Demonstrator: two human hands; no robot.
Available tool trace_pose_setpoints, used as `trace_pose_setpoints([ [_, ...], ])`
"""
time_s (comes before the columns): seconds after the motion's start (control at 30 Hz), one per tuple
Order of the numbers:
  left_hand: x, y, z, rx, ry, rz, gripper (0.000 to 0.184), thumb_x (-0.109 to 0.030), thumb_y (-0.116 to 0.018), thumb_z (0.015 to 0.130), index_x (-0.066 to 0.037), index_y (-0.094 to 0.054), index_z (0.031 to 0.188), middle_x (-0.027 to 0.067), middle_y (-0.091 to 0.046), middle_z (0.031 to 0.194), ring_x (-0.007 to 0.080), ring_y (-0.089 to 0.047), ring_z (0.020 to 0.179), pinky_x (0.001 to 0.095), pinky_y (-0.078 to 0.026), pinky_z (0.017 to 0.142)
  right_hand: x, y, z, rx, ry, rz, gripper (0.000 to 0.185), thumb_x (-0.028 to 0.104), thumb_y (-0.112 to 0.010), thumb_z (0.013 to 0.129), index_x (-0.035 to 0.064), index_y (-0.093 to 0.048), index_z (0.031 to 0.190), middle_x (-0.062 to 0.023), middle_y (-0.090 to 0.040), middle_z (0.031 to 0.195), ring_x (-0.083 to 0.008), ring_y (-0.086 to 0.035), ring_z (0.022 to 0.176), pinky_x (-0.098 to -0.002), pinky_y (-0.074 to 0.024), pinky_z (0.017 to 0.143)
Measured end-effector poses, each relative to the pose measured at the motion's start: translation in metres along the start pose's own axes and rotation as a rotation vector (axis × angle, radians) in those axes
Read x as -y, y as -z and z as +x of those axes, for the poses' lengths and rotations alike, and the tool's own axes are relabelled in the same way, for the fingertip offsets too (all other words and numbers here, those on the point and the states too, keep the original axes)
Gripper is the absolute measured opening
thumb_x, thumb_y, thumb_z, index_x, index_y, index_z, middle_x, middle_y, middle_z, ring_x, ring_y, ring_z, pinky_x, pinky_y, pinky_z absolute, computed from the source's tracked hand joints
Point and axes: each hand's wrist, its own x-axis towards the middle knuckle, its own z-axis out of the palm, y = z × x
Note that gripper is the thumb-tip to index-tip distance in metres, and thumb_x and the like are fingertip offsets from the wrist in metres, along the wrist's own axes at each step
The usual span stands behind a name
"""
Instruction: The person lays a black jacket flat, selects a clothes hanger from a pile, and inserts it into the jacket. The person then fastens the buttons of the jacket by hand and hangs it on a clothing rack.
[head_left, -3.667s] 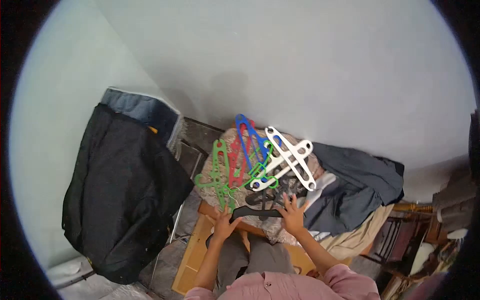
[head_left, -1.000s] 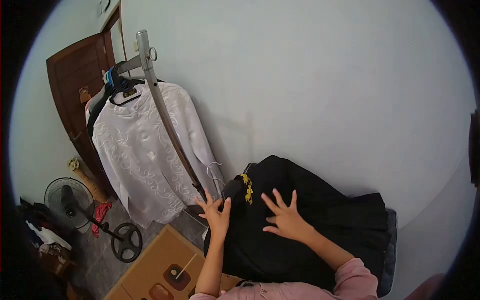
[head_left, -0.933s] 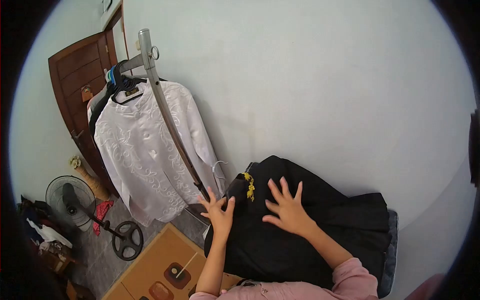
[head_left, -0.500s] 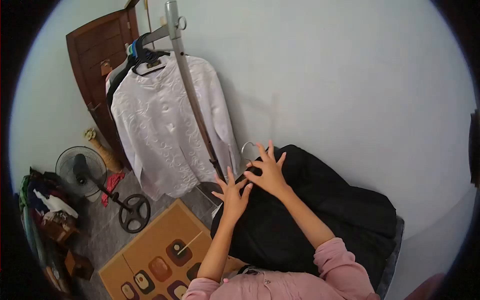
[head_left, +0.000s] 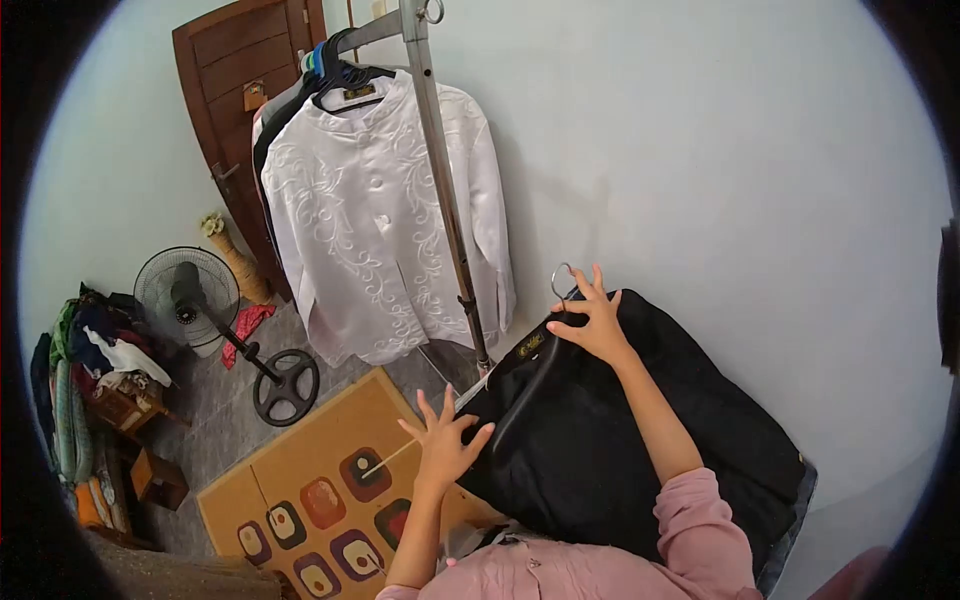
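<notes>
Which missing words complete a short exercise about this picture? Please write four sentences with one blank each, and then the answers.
1. The embroidered jacket that hangs on the rack is ____ in colour.
2. The garment lying below the person's two hands is ____ in colour.
3. The metal hook is closer to the person's ____ hand.
4. As seen in the picture, the fan is to the ____ of the rack.

Missing words: white; black; right; left.
</notes>
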Motion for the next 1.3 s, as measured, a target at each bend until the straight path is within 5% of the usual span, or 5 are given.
trace_pose_setpoints([
  [0.2,0.004,-0.025,0.005,-0.060,0.123,-0.309,0.019,-0.027,-0.065,0.084,-0.010,-0.070,0.077,0.0138,-0.034,0.147,0.0477,0.002,0.139,0.0774,0.007,0.092,-0.010,0.002,-0.001,0.095,-0.025,0.116,0.031,0.039,-0.079,0.066,0.0152,-0.074,0.085,-0.0125,-0.031,0.149,-0.0396,-0.005,0.142,-0.0764,0.0032,0.097],
  [0.33,0.009,-0.003,0.013,-0.276,0.113,-0.917,0.024,-0.010,-0.062,0.083,0.001,-0.056,0.063,0.0134,-0.046,0.139,0.0331,-0.012,0.141,0.0465,-0.002,0.112,-0.005,0.004,-0.005,0.261,-0.007,0.071,0.032,0.041,-0.079,0.065,0.0169,-0.075,0.085,-0.0133,-0.031,0.148,-0.0422,-0.002,0.141,-0.0771,0.0060,0.096],
  [0.53,-0.027,0.019,0.013,-0.150,0.048,-1.093,0.026,-0.007,-0.061,0.083,0.002,-0.051,0.061,0.0124,-0.046,0.139,0.0332,-0.012,0.140,0.0469,-0.001,0.111,-0.002,-0.009,-0.003,0.309,-0.012,0.068,0.032,0.040,-0.078,0.065,0.0165,-0.075,0.086,-0.0090,-0.032,0.148,-0.0410,-0.002,0.141,-0.0771,0.0067,0.095],
  [0.8,-0.041,0.026,-0.006,-0.082,0.039,-0.087,0.041,-0.036,-0.083,0.063,-0.001,-0.063,0.072,0.0122,-0.042,0.143,0.0456,-0.010,0.139,0.0718,-0.003,0.100,0.002,0.006,0.021,0.043,-0.032,0.043,0.028,0.035,-0.080,0.066,0.0139,-0.071,0.081,-0.0055,-0.034,0.147,-0.0376,-0.005,0.142,-0.0751,0.0016,0.097],
  [1.3,-0.057,-0.044,0.040,-0.152,-0.306,0.020,0.040,-0.042,-0.073,0.074,-0.003,-0.072,0.084,0.0121,-0.025,0.152,0.0491,-0.002,0.138,0.0767,0.006,0.094,0.006,-0.053,0.027,0.041,0.090,-0.142,0.041,0.052,-0.070,0.072,0.0159,-0.074,0.092,-0.0060,-0.033,0.148,-0.0369,-0.009,0.141,-0.0766,0.0026,0.096],
])
